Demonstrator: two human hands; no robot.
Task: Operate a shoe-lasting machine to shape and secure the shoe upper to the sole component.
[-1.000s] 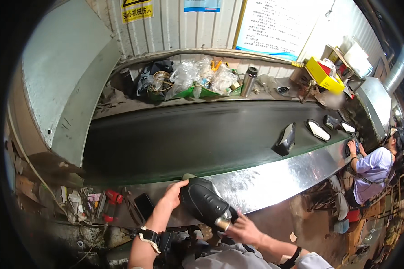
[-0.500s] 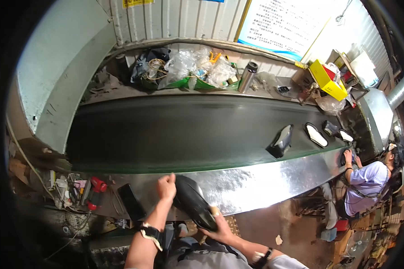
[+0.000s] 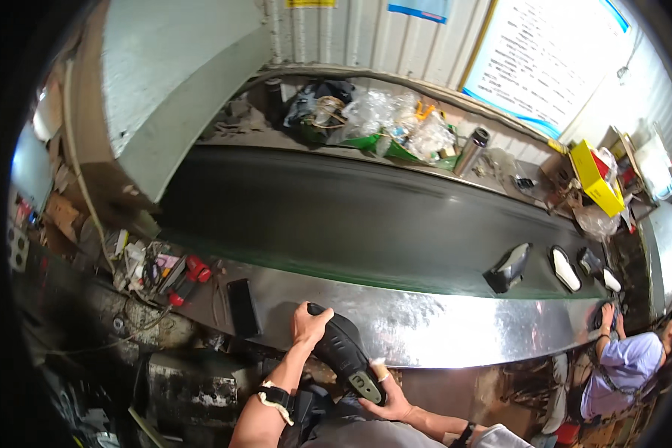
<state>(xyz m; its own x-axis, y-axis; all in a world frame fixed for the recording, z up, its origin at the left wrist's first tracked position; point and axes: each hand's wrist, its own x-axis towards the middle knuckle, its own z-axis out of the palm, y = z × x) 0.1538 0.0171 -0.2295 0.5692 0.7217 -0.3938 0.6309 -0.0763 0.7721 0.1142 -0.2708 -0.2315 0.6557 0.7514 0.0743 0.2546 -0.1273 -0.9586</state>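
Head view: shoe (image 3: 337, 345) is held at near edge of bench (image 3: 440, 328). Pale patch (image 3: 364, 386), hidden half second ago, is now exposed; shoe is judged rolled in hands, fresh face brought up for handling. Far end is clasped by left hand (image 3: 310, 325); near end is pinched between thumb and fingers of right hand (image 3: 388, 401). Long axis is slanted far-left to near-right, patch end pointed near-right.
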